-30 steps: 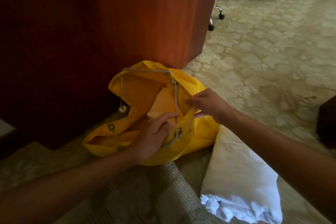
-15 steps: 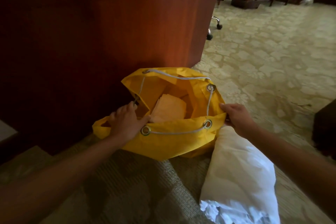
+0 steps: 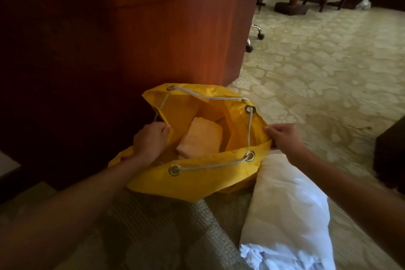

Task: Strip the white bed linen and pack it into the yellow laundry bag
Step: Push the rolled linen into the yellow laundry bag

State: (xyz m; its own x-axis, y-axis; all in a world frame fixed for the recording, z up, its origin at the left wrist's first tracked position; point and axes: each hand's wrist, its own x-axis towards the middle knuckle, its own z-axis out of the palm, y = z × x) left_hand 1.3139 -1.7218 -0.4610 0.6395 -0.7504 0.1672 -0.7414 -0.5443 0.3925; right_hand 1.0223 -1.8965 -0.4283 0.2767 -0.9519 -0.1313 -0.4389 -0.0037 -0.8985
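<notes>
Head view: both hands' fingers pinch the yellow laundry bag [image 3: 197, 180] rim, left hand [image 3: 151, 141] and right hand [image 3: 285, 137]. The white linen [image 3: 285, 210], beneath the right fingers, looks soft and light; grab it mid-roll

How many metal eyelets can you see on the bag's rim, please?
4: far rim, right side, near rim right, near rim left. The hands' grips may hide more.

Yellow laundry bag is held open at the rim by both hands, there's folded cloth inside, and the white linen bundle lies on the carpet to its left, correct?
Not quite. In the head view the white linen bundle lies on the carpet to the right of the yellow laundry bag, below the right hand. The rest holds: left hand and right grip the rim; folded cloth lies inside.
</notes>
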